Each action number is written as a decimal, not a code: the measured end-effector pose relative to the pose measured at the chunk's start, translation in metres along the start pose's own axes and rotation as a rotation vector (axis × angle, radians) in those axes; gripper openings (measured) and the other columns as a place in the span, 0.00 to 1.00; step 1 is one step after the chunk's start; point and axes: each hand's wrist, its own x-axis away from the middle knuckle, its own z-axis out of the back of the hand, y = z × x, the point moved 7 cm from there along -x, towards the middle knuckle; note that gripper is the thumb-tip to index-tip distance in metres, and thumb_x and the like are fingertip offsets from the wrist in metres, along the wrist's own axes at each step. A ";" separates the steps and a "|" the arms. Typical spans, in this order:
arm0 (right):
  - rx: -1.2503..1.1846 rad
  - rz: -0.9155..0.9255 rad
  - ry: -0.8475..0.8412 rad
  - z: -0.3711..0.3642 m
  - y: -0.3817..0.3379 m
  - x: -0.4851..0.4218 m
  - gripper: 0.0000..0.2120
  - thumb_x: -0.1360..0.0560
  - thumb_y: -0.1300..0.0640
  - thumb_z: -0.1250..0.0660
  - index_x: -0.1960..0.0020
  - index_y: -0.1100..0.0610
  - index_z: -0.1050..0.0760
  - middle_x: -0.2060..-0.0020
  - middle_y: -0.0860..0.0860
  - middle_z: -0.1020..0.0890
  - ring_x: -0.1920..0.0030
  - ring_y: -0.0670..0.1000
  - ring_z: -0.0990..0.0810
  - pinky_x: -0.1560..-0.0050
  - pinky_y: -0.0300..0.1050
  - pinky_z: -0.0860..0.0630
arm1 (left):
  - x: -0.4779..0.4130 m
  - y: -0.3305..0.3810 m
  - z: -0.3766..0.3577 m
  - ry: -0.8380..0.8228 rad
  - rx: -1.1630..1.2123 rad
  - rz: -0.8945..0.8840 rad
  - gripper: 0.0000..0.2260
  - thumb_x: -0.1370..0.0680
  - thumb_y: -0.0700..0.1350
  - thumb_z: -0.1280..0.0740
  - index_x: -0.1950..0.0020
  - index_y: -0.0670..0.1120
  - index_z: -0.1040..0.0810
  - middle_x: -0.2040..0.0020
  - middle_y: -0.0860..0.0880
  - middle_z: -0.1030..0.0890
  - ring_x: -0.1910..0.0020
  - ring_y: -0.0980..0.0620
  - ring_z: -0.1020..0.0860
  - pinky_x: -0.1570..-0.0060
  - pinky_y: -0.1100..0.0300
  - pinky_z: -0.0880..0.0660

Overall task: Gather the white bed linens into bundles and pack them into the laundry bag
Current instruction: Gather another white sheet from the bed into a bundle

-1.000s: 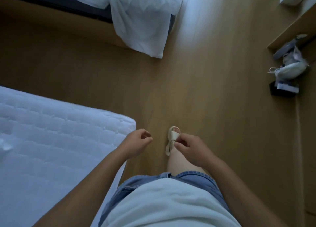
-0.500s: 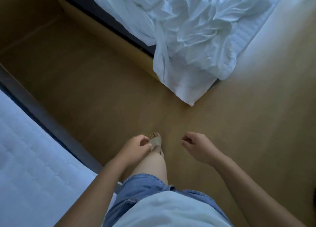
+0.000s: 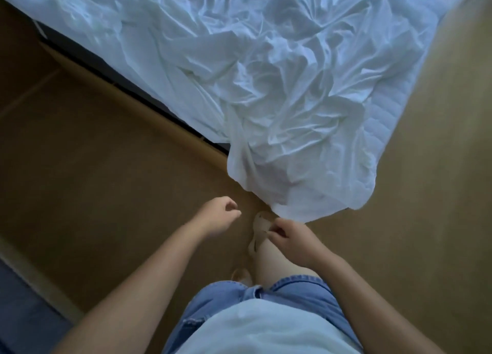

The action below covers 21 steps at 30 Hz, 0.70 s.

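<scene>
Fingers (image 3: 232, 209) of the left hand (image 3: 217, 218) loosely curled, holding nothing. Right hand (image 3: 291, 240) the same: fingers bent in toward the palm, nothing seen in them, though motion blur softens the detail. Both hands hang over the floor, well apart from each other.

White bed linen (image 3: 266, 87): one crumpled sheet heaped on the far bed, spread across most of its top. Its near corner drapes off the bed's end toward the floor, the hem just beyond the right hand, not touched.

Quilted mattress pad (image 3: 426, 82) shows bare along the sheet's right edge. Wooden floor (image 3: 106, 167) near and left. Pale sandal (image 3: 258, 224) under the right hand. Denim shorts (image 3: 298, 292) nearest.
</scene>
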 end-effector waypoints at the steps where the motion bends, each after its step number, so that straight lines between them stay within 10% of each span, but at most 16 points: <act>1: -0.006 0.002 -0.013 0.008 -0.003 -0.021 0.09 0.22 0.53 0.38 0.57 0.57 0.26 0.65 0.49 0.23 0.65 0.48 0.27 0.63 0.43 0.31 | -0.023 0.014 0.007 -0.014 -0.002 -0.008 0.14 0.21 0.48 0.35 0.38 0.46 0.24 0.41 0.48 0.22 0.44 0.50 0.24 0.46 0.58 0.28; 11: -0.044 -0.017 -0.081 0.106 -0.047 -0.226 0.06 0.22 0.54 0.39 0.55 0.53 0.25 0.62 0.48 0.22 0.61 0.49 0.24 0.62 0.42 0.30 | -0.199 0.063 0.100 -0.011 -0.192 0.081 0.17 0.22 0.48 0.38 0.35 0.45 0.27 0.36 0.46 0.24 0.39 0.45 0.26 0.41 0.54 0.28; 21: -0.199 -0.364 0.134 0.121 -0.024 -0.367 0.09 0.25 0.61 0.41 0.51 0.61 0.23 0.55 0.55 0.19 0.53 0.55 0.23 0.54 0.46 0.28 | -0.369 0.046 0.104 -0.023 0.141 0.426 0.29 0.22 0.50 0.36 0.25 0.42 0.42 0.27 0.42 0.37 0.32 0.40 0.32 0.38 0.51 0.31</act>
